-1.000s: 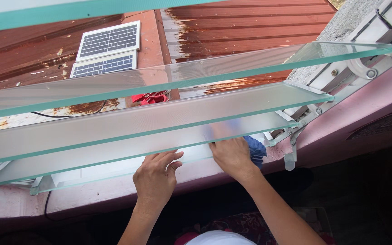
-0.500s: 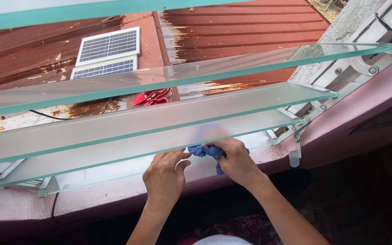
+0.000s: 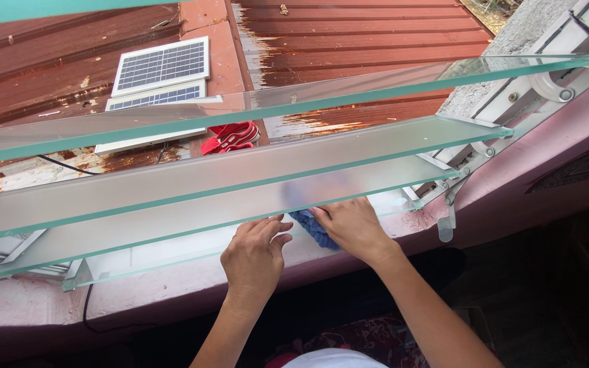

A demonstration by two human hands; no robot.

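Now right hand (image 3: 352,225) fingers clamp blue cloth (image 3: 311,228) against underside of lowest frosted louvre pane (image 3: 172,218), pressing it flat for wiping; left hand (image 3: 253,255) fingers loosely curled, steadying pane edge just beside cloth.

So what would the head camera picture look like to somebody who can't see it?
A person's right hand presses a blue cloth against the lowest frosted glass slat of an open louvre window, with the left hand beside it. Beyond the glass lie a rusty red metal roof and two small solar panels.
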